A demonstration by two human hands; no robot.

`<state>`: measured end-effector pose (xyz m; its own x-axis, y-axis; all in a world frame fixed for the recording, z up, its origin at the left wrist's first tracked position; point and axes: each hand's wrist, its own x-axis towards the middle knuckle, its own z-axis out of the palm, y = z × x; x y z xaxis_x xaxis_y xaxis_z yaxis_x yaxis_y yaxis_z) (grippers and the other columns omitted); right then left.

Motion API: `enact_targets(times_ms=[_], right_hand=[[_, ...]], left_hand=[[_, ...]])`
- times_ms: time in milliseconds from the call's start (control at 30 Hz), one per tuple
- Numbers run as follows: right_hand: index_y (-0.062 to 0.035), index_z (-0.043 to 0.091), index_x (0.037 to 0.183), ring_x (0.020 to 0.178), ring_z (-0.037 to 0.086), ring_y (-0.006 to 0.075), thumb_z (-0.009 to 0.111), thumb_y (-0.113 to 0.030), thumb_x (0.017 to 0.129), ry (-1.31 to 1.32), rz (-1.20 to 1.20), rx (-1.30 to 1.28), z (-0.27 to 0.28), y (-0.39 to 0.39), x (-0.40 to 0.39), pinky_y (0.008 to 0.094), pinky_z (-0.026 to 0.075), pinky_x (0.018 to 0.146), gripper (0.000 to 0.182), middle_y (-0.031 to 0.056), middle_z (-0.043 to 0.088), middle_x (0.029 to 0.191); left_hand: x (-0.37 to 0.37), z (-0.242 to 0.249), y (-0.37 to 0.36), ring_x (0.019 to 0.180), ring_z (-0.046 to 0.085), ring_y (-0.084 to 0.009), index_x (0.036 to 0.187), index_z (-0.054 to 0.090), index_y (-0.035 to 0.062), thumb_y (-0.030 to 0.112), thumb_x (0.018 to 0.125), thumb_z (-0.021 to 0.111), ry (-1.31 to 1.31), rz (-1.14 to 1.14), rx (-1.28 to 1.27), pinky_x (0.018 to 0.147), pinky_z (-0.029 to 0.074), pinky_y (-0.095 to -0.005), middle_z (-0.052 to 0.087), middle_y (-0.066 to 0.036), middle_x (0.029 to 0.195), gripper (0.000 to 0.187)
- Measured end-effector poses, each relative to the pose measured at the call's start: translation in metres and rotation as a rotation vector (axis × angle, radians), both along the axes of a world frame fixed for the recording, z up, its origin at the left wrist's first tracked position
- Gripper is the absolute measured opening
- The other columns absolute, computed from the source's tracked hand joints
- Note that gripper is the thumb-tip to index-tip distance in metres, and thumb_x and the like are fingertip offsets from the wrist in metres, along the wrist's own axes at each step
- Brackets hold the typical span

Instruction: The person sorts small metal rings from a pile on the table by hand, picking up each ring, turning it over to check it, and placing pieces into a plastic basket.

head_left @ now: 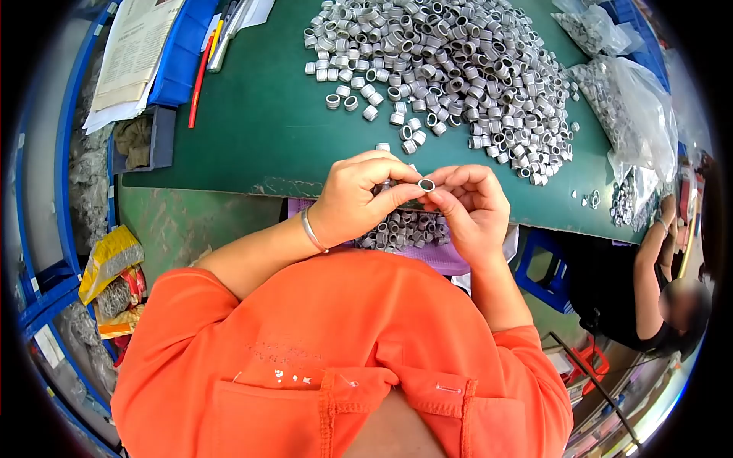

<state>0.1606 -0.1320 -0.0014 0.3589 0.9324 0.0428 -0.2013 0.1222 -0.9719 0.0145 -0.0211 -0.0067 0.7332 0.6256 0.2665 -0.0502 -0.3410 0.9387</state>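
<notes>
Between the fingertips of both hands is a small grey metal ring, its open end turned up toward the camera. My left hand pinches it from the left, and a few more rings show partly behind its fingers. From the right, my right hand holds the same ring with thumb and finger. Both hands are at the near edge of the green table. Below them a purple basket holds many similar rings. A large heap of grey rings lies on the table beyond the hands.
Plastic bags of parts lie at the right of the table. A blue bin with papers, a red pen and a grey bin are at the left. Another person sits at the right near a blue stool.
</notes>
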Motion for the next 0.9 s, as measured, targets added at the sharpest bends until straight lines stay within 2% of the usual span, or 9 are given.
enact_targets(times_ms=[167, 233, 433, 667, 733, 767, 833, 867, 900], right_hand=[[0.0056, 0.051, 0.101, 0.082, 0.065, 0.0175, 0.058, 0.010, 0.084, -0.018, 0.028, -0.036, 0.001, -0.002, -0.002, 0.0262, 0.056, 0.070, 0.020, 0.0153, 0.062, 0.094], [0.0064, 0.052, 0.102, 0.081, 0.066, 0.0184, 0.058, 0.009, 0.084, 0.065, 0.030, -0.118, 0.003, -0.003, -0.002, 0.0268, 0.056, 0.070, 0.019, 0.0150, 0.062, 0.094], [0.0065, 0.051, 0.101, 0.080, 0.066, 0.0183, 0.058, 0.008, 0.084, 0.259, 0.064, -0.070, -0.004, -0.005, 0.001, 0.0271, 0.057, 0.068, 0.018, 0.0152, 0.062, 0.094], [0.0027, 0.053, 0.096, 0.079, 0.065, 0.0175, 0.061, 0.009, 0.082, 0.245, -0.040, -0.034, -0.001, -0.005, -0.007, 0.0271, 0.056, 0.068, 0.018, 0.0136, 0.063, 0.090], [-0.0003, 0.055, 0.090, 0.079, 0.065, 0.0193, 0.066, 0.010, 0.076, -0.582, -0.148, 0.133, -0.007, -0.002, -0.007, 0.0278, 0.054, 0.069, 0.020, 0.0119, 0.064, 0.087], [-0.0013, 0.057, 0.088, 0.080, 0.065, 0.0223, 0.068, 0.011, 0.072, -0.747, -0.153, 0.219, -0.002, 0.000, -0.007, 0.0290, 0.052, 0.069, 0.024, 0.0112, 0.065, 0.086], [-0.0004, 0.058, 0.090, 0.080, 0.065, 0.0250, 0.068, 0.012, 0.070, -0.778, -0.077, 0.267, 0.005, 0.002, -0.008, 0.0303, 0.052, 0.068, 0.026, 0.0123, 0.065, 0.087], [0.0005, 0.058, 0.092, 0.080, 0.064, 0.0249, 0.067, 0.012, 0.070, -0.695, -0.126, 0.228, 0.003, 0.002, -0.009, 0.0303, 0.052, 0.069, 0.027, 0.0133, 0.064, 0.087], [0.0015, 0.059, 0.091, 0.078, 0.063, 0.0246, 0.066, 0.012, 0.071, -0.547, -0.233, 0.171, -0.004, 0.003, -0.011, 0.0313, 0.051, 0.068, 0.024, 0.0143, 0.063, 0.086]], left_hand=[[-0.003, 0.000, -0.003, 0.072, 0.062, -0.0162, 0.089, 0.066, 0.0000, 0.002, 0.079, 0.068, 0.017, -0.001, -0.035, 0.063, 0.049, -0.0253, 0.066, -0.009, 0.082, 0.011], [-0.004, -0.002, -0.003, 0.072, 0.063, -0.0165, 0.089, 0.066, 0.0001, 0.003, 0.078, 0.069, -0.003, 0.004, 0.004, 0.063, 0.049, -0.0256, 0.066, -0.009, 0.083, 0.012], [-0.006, 0.005, -0.005, 0.072, 0.063, -0.0161, 0.090, 0.066, -0.0001, 0.003, 0.076, 0.071, 0.033, -0.023, 0.025, 0.063, 0.049, -0.0263, 0.066, -0.009, 0.081, 0.015], [-0.005, 0.004, -0.006, 0.070, 0.062, -0.0156, 0.094, 0.067, 0.0001, 0.003, 0.076, 0.072, 0.016, -0.047, -0.010, 0.063, 0.049, -0.0255, 0.066, -0.009, 0.081, 0.019], [-0.006, 0.005, -0.006, 0.064, 0.060, -0.0108, 0.096, 0.067, -0.0002, 0.004, 0.079, 0.070, 0.030, -0.040, -0.032, 0.057, 0.047, -0.0217, 0.067, -0.008, 0.082, 0.018], [-0.007, 0.007, -0.006, 0.064, 0.060, -0.0108, 0.096, 0.067, -0.0002, 0.004, 0.079, 0.070, 0.030, -0.039, -0.027, 0.057, 0.047, -0.0217, 0.067, -0.008, 0.082, 0.018], [-0.010, 0.012, -0.008, 0.059, 0.054, -0.0050, 0.098, 0.066, -0.0008, 0.004, 0.082, 0.067, 0.125, -0.038, -0.545, 0.051, 0.042, -0.0177, 0.068, -0.006, 0.084, 0.017], [-0.011, 0.017, -0.006, 0.055, 0.048, -0.0011, 0.099, 0.065, -0.0015, 0.003, 0.084, 0.064, 0.141, -0.015, -0.747, 0.045, 0.036, -0.0154, 0.068, -0.005, 0.083, 0.016], [-0.013, 0.020, 0.000, 0.051, 0.044, -0.0018, 0.101, 0.062, -0.0022, 0.001, 0.084, 0.060, 0.117, -0.018, -0.895, 0.045, 0.035, -0.0162, 0.067, -0.007, 0.085, 0.017]])
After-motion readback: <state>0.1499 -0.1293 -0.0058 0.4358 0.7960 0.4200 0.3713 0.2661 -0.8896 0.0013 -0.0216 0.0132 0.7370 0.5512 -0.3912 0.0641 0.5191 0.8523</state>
